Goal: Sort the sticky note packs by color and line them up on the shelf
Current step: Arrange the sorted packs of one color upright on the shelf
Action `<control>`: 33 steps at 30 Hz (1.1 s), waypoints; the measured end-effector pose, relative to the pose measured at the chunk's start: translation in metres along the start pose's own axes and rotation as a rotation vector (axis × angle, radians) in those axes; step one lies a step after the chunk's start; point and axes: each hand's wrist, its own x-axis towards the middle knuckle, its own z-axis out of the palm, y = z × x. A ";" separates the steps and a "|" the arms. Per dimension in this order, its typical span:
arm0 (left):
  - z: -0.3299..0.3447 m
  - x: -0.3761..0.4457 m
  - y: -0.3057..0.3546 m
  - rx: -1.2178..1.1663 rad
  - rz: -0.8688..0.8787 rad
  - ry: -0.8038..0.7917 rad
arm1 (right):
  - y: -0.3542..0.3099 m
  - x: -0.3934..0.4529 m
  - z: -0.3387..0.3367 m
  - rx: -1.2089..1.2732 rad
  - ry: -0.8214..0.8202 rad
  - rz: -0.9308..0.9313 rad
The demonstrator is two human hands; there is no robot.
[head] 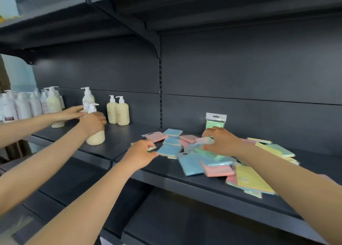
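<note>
We count four hands: our left hand (141,153), our right hand (219,142), and two of another person (92,121). One green pack (215,123) stands upright; the loose sticky note packs (190,164) overlap too much to count. Two cream pump bottles (118,110) stand paired.

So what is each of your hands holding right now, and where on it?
Left hand pinches a small pale-green sticky note pack by its near edge. Right hand grips a clear-wrapped pack by its end; colour unclear.
</note>
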 end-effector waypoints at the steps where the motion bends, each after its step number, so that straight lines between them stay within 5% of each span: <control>1: 0.002 0.013 -0.004 -0.013 0.009 -0.015 | 0.002 0.012 0.003 0.016 -0.007 0.022; 10: 0.010 0.107 -0.017 0.018 0.082 -0.091 | 0.021 0.093 0.032 0.230 -0.082 0.239; 20: 0.037 0.194 -0.042 0.177 -0.175 -0.107 | 0.026 0.153 0.041 0.014 -0.330 0.392; 33: 0.051 0.249 -0.060 -0.279 -0.341 -0.190 | 0.044 0.179 0.054 0.384 -0.310 0.369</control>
